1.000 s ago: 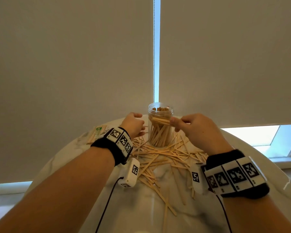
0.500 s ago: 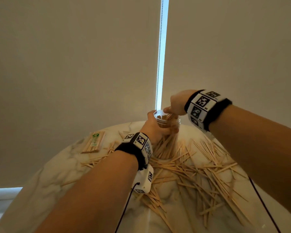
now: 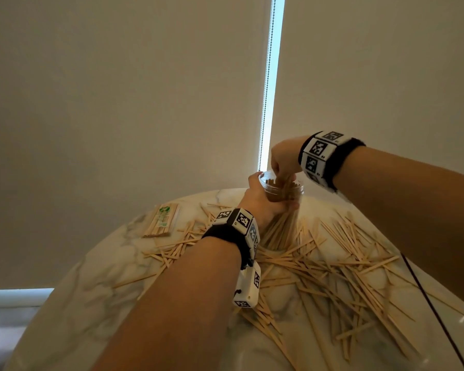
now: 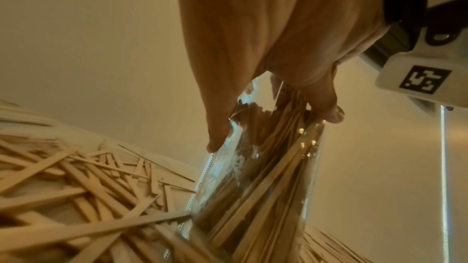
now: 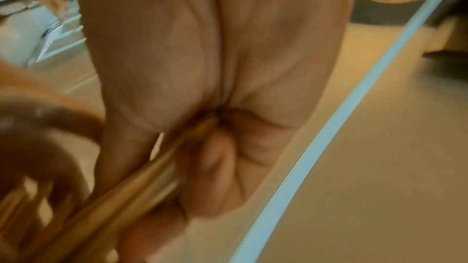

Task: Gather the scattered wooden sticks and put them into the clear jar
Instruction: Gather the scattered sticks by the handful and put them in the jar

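The clear jar (image 3: 284,226) stands at the far side of the round marble table (image 3: 91,303), packed with wooden sticks. My left hand (image 3: 263,202) grips it near the rim; the left wrist view shows thumb and fingers wrapped round the jar (image 4: 258,187). My right hand (image 3: 283,164) comes down from above with its fingers in the jar mouth. In the right wrist view it pinches a small bundle of sticks (image 5: 121,193) that points down toward the blurred jar rim. Many loose sticks (image 3: 332,266) lie scattered around the jar.
A wrapped pack of sticks (image 3: 161,220) with a green label lies at the table's far left. Beige roller blinds hang close behind the jar, with a bead chain (image 3: 265,84) in the gap. A black cable (image 3: 426,295) trails over the table's right side.
My right hand has risen from beside the jar to above its mouth and pushed the bundle in. My left hand has closed round the jar. The head view has shifted left.
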Action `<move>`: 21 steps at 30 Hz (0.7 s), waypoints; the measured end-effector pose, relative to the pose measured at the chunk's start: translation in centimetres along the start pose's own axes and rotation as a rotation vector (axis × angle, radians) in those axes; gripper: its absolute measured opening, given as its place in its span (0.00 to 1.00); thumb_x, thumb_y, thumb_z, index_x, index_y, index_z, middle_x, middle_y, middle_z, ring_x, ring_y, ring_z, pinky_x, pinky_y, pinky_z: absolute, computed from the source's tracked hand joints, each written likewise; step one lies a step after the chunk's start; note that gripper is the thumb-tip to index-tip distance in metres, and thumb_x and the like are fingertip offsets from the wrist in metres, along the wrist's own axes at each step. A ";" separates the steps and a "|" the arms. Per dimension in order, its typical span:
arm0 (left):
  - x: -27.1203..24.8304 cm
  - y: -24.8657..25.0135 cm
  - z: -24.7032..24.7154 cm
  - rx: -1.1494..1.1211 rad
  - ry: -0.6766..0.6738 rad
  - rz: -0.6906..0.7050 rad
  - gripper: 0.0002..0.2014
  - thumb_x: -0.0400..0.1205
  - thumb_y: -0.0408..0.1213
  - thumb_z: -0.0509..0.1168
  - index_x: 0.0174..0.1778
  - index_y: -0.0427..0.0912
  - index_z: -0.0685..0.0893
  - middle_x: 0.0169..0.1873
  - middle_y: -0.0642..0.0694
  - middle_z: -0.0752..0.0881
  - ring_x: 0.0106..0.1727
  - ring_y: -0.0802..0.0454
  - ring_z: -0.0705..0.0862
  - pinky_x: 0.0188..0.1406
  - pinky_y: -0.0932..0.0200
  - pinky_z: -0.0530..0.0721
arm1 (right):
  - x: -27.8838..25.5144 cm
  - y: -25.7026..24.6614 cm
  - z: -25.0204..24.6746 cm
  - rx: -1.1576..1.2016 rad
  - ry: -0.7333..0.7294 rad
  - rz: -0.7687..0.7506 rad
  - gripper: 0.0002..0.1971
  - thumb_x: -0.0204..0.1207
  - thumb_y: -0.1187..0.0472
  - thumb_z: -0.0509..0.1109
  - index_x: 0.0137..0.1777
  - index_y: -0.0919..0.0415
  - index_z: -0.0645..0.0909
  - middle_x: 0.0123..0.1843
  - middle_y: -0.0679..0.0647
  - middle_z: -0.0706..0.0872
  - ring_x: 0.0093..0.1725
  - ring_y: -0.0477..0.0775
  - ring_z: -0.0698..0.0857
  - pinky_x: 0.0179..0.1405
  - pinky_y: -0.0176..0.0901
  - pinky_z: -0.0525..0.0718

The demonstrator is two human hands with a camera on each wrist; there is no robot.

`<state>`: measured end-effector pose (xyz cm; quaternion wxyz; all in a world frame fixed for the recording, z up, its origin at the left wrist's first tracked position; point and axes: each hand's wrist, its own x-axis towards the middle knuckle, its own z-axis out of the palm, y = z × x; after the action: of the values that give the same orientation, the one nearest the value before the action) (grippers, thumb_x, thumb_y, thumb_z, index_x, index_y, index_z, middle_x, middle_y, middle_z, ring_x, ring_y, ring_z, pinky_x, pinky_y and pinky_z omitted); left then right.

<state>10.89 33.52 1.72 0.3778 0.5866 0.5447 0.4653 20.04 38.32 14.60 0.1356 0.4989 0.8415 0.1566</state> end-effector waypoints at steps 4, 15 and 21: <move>0.2 0.0 0.0 0.003 0.006 0.002 0.57 0.69 0.46 0.84 0.85 0.50 0.50 0.70 0.44 0.81 0.68 0.45 0.81 0.63 0.53 0.80 | 0.7 -0.3 -0.1 0.151 -0.062 0.019 0.15 0.78 0.53 0.75 0.59 0.61 0.89 0.48 0.53 0.91 0.45 0.52 0.89 0.48 0.43 0.86; 0.2 -0.3 0.1 0.042 0.022 0.021 0.57 0.69 0.49 0.83 0.85 0.52 0.50 0.69 0.44 0.82 0.68 0.44 0.81 0.68 0.49 0.81 | 0.3 1.1 0.5 0.567 -0.088 0.017 0.09 0.76 0.67 0.77 0.53 0.58 0.90 0.50 0.54 0.91 0.48 0.54 0.91 0.46 0.43 0.91; 0.2 -0.4 0.0 0.017 0.002 0.018 0.57 0.69 0.47 0.84 0.85 0.53 0.50 0.67 0.44 0.83 0.66 0.43 0.83 0.70 0.42 0.81 | -0.4 1.4 1.4 0.620 -0.112 -0.016 0.14 0.80 0.48 0.72 0.59 0.55 0.89 0.50 0.50 0.91 0.48 0.49 0.90 0.49 0.42 0.89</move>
<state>10.80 33.82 1.34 0.3680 0.5942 0.5437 0.4646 21.90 38.80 13.92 0.0242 0.5176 0.8443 -0.1364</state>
